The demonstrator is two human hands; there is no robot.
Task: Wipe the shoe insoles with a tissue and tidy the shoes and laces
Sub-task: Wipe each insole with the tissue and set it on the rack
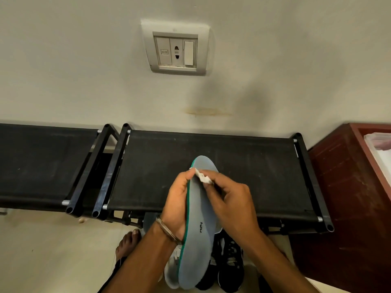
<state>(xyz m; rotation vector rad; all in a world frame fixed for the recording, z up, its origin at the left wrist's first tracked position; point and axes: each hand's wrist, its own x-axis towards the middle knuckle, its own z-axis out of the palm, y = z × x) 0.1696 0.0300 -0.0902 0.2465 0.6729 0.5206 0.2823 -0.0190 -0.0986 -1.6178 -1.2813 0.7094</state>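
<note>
Left hand [178,199] gripping insole [198,233], right hand [230,201] pinching tissue [202,177]

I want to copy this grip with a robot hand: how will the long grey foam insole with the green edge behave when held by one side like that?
The grey foam insole looks thin, so probably light and bendy. The left hand supports its edge, which suggests it needs backing while the right hand presses the crumpled white tissue on it.
</note>
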